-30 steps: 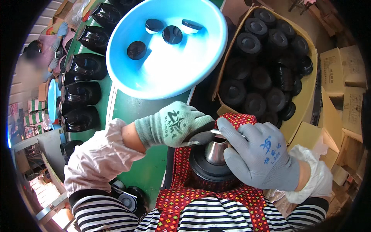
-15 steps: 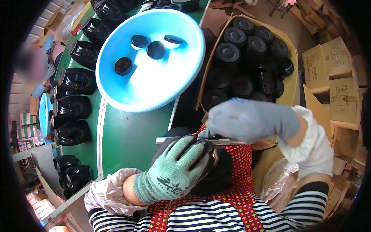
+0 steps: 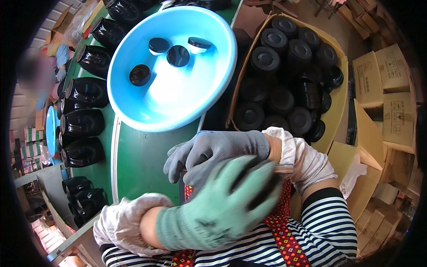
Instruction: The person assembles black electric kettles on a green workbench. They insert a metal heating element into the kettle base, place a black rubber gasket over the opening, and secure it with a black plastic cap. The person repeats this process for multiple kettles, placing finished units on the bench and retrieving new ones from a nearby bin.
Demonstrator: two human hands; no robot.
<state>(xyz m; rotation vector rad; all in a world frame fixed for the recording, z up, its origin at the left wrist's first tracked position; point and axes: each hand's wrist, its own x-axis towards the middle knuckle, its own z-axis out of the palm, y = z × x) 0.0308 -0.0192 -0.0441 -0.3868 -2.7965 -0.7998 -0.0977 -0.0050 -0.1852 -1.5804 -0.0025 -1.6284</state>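
Note:
My right hand (image 3: 213, 151), in a grey glove, reaches leftward over my lap at the green table's edge. Its fingers are apart and loosely bent downward, with nothing visible in them. Just below and partly in front is my left hand (image 3: 222, 200), in a green glove. Motion smears its fingers, so I cannot tell whether they hold anything. Past them, a short stretch of a thin metallic strip (image 3: 283, 168) shows over my red patterned apron (image 3: 282, 229). Whatever lies beneath the two hands is hidden.
A light-blue basin (image 3: 178, 107) holds several black round lids (image 3: 178, 56) on the green table (image 3: 147, 155). Glossy black pots (image 3: 84, 122) line the left. At right, a cardboard box (image 3: 340, 111) holds several black round parts (image 3: 265, 59). A co-worker's gloved hand (image 3: 61, 74) shows far left.
My right hand has moved left, across my lap. My left hand has shifted right and blurred. The black rounded thing under my left hand no longer shows. My view has tilted slightly.

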